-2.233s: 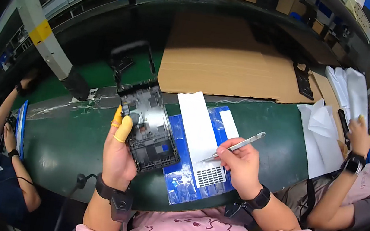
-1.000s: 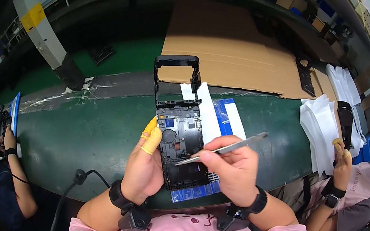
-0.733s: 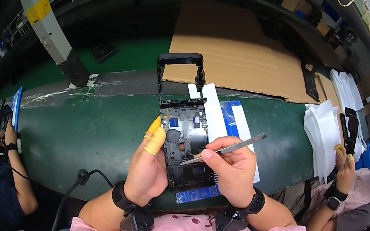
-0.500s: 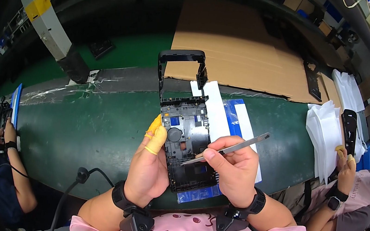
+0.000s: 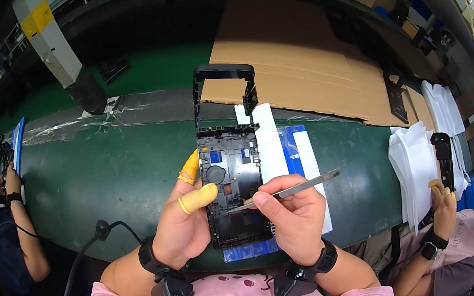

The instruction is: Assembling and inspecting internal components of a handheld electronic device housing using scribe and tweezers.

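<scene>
Your left hand (image 5: 181,230) is clamped on the black plastic device frame with its exposed circuit board (image 5: 231,183), yellow finger cots on thumb and forefinger pressing its left edge, so the frame sits tilted up above the green conveyor belt (image 5: 96,171) rather than lying on it. Your right hand (image 5: 294,215) is closed around the slim metal tweezers (image 5: 285,191) in a pen-like grip, their tips touching the board near its middle, just right of the round recess.

Keep the frame braced firmly so it does not rock under the tips. Rest the heel of the right hand against the frame's lower edge for steadiness, and press lightly, since the small parts there likely mark easily. The white and blue sheets (image 5: 285,148) lie on the belt just behind the frame.
</scene>
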